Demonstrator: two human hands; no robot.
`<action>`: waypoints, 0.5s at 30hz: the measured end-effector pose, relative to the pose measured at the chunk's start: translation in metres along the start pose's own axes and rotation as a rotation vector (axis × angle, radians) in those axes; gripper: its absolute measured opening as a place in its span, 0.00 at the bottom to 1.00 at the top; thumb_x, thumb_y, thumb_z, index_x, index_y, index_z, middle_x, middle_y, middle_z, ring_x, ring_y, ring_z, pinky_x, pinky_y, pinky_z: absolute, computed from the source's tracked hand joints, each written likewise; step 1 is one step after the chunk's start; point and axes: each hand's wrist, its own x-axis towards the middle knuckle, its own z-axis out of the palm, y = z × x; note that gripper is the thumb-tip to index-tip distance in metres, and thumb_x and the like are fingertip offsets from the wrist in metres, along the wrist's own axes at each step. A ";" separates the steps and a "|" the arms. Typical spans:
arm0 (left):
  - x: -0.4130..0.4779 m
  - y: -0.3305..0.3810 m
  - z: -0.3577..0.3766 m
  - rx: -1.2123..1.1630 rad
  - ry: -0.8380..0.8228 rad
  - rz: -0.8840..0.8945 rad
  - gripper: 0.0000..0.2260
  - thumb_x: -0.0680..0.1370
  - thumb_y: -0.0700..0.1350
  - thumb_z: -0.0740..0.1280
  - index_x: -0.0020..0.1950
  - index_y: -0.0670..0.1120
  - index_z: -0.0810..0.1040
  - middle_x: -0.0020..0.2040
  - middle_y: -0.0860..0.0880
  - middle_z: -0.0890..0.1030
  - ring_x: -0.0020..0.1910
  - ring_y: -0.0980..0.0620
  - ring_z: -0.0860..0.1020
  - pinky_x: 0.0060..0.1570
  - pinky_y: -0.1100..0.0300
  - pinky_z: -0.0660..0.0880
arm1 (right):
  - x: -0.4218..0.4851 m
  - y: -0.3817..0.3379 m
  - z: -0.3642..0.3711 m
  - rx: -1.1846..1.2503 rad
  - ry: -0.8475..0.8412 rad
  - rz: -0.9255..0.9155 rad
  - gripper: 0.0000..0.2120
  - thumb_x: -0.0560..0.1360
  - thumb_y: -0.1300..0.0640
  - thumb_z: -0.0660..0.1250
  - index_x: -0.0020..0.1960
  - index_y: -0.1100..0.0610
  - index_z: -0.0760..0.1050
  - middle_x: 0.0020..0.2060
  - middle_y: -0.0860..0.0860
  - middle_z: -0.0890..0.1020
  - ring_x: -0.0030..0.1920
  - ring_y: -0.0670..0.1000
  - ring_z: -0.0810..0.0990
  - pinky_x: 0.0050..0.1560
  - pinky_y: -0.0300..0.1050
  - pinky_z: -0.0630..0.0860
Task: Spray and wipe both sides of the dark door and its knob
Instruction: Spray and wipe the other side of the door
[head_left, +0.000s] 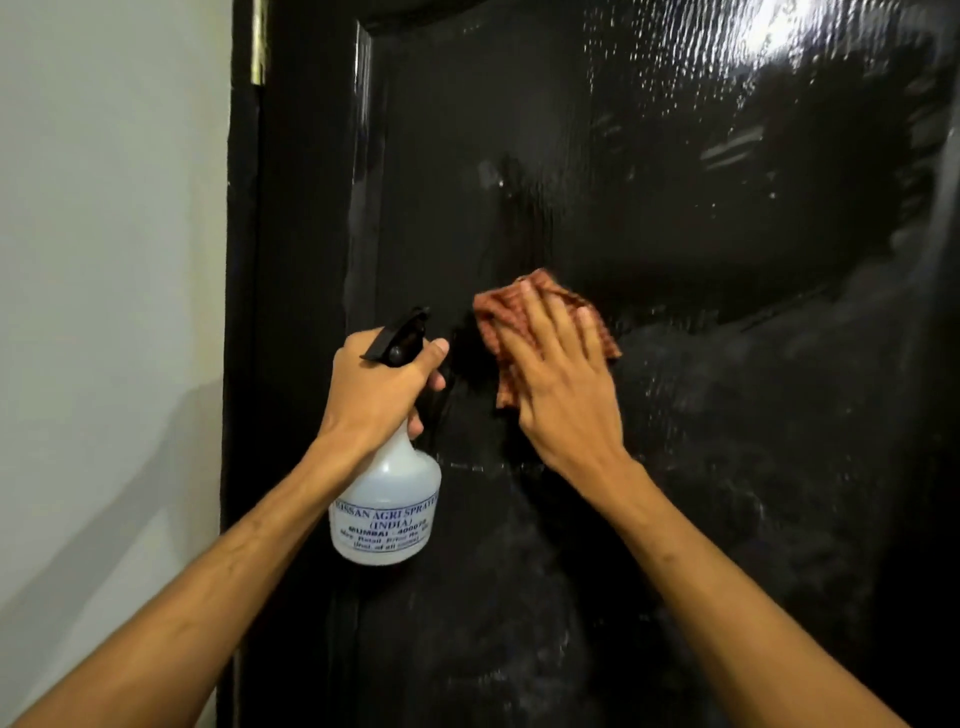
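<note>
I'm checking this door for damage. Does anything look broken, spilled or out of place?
Nothing stands out. The dark door is only wet, with droplets and wipe streaks around where the right hand presses the checked cloth flat; the left hand grips the spray bottle. No dents or cracks show.

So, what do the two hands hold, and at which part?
The left hand grips the spray bottle by its neck, below the black trigger. The right hand presses the checked cloth flat against the door.
</note>
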 end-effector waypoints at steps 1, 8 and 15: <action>0.000 -0.001 0.002 0.009 0.004 0.005 0.09 0.81 0.47 0.73 0.46 0.42 0.84 0.38 0.44 0.86 0.19 0.49 0.74 0.23 0.59 0.74 | -0.007 -0.006 0.003 -0.019 -0.060 -0.104 0.32 0.78 0.51 0.59 0.82 0.47 0.60 0.83 0.52 0.52 0.83 0.54 0.49 0.80 0.59 0.50; -0.026 -0.023 0.016 0.031 -0.048 -0.039 0.09 0.82 0.48 0.72 0.46 0.43 0.83 0.39 0.45 0.87 0.20 0.49 0.76 0.26 0.58 0.76 | -0.031 0.048 -0.023 0.005 0.140 0.306 0.25 0.82 0.55 0.61 0.79 0.50 0.66 0.83 0.54 0.56 0.82 0.56 0.54 0.80 0.62 0.52; -0.036 -0.022 0.036 0.064 -0.081 -0.006 0.09 0.82 0.47 0.71 0.45 0.44 0.83 0.39 0.47 0.86 0.20 0.48 0.77 0.28 0.55 0.77 | -0.060 0.042 -0.018 -0.059 0.003 0.042 0.26 0.82 0.54 0.61 0.80 0.49 0.65 0.83 0.53 0.55 0.82 0.56 0.54 0.80 0.61 0.52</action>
